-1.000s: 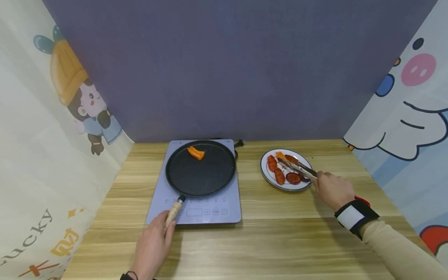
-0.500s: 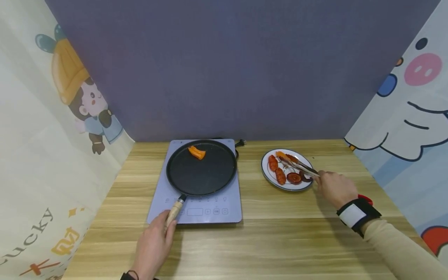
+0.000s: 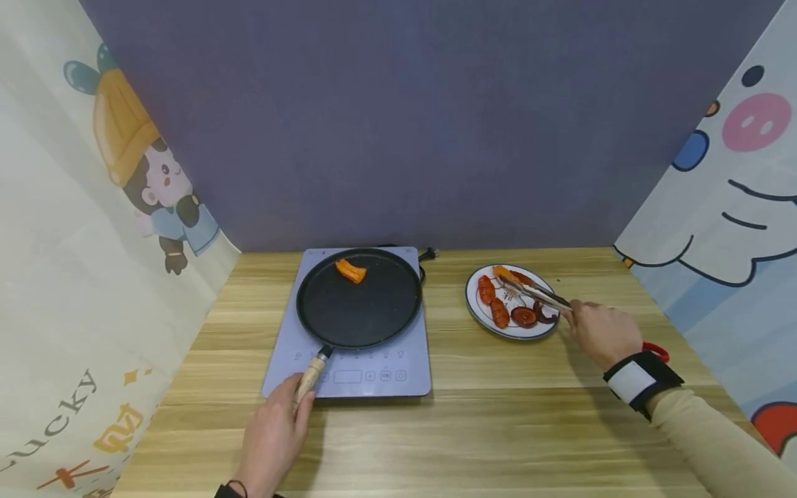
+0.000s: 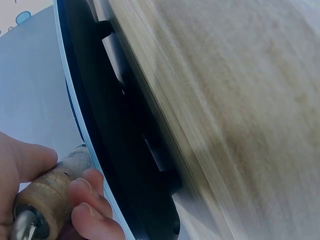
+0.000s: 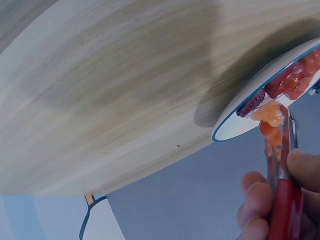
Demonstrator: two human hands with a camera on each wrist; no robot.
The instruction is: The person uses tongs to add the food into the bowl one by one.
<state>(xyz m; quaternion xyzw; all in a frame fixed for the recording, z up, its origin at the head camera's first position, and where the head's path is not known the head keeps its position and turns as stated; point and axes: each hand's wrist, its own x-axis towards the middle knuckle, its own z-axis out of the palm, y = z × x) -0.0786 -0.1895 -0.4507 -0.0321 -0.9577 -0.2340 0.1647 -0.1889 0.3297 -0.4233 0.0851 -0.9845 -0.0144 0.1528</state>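
Observation:
My left hand [image 3: 274, 432] grips the wooden handle [image 3: 309, 379] of a flat black frying pan [image 3: 361, 311], thumb on one side and fingertips on the other in the left wrist view. One orange piece of food [image 3: 351, 272] lies near the pan's far rim. Over at the right, my right hand [image 3: 602, 334] pinches metal tongs [image 3: 540, 293], whose red grip [image 5: 286, 210] shows in the right wrist view. The tong tips reach over a white plate [image 3: 479, 319] with a dark blue rim and are at an orange piece [image 5: 269, 115]; a firm hold on it cannot be told.
Scored sausages [image 3: 499, 313], a round reddish slice [image 3: 524, 317] and a dark curled piece [image 3: 544, 315] share the plate. Under the pan is an induction cooker [image 3: 398, 387] with a black plug [image 3: 428, 254] behind it. A grey-blue panel [image 3: 423, 124] backs the wooden table [image 3: 486, 443].
The right hand and tongs have shifted slightly to the right, with the tips staying at the plate's far side. The left hand and pan have hardly moved.

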